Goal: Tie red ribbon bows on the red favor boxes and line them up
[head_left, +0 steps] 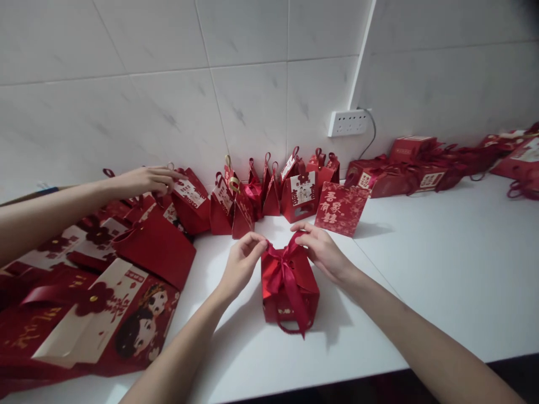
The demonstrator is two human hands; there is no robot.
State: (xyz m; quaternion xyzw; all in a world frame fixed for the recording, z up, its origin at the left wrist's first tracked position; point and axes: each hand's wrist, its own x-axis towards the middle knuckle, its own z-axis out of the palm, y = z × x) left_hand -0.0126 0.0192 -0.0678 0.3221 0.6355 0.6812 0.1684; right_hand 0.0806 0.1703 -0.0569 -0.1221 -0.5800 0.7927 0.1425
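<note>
A shiny red gift box (290, 292) stands on the white counter (442, 264) in front of me, with a red satin ribbon (285, 268) tied over its top. My left hand (242, 261) pinches the ribbon's left loop at the box's top edge. My right hand (322, 249) pinches the right loop on the other side. Both hands have fingers closed on the ribbon.
Another person's hand (145, 180) reaches in from the left over a pile of red gift bags (96, 292). A row of small red boxes (269, 193) lines the tiled wall. More red boxes (416, 165) lie at the right, under a wall socket (349, 122).
</note>
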